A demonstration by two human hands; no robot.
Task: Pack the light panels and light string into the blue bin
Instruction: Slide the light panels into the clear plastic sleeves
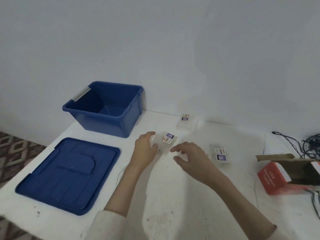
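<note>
While your left hand grips the left end of a clear-wrapped light panel, label side up, that panel sits mid-bench, just right of the blue bin; you cannot tell whether it rests on the white bench or is lifted off it. Your right hand hovers just beside the panel's near right corner, fingers loosely spread and grasping nothing. A second light panel lies farther back near the wall, and a third light panel lies flat just right of your right hand. The bin stands open and upright at the back left, with nothing visible inside, and its blue lid lies flat on the bench in front of it. The dark light string is tangled at the far right edge, behind a red box with an open cardboard flap.
</note>
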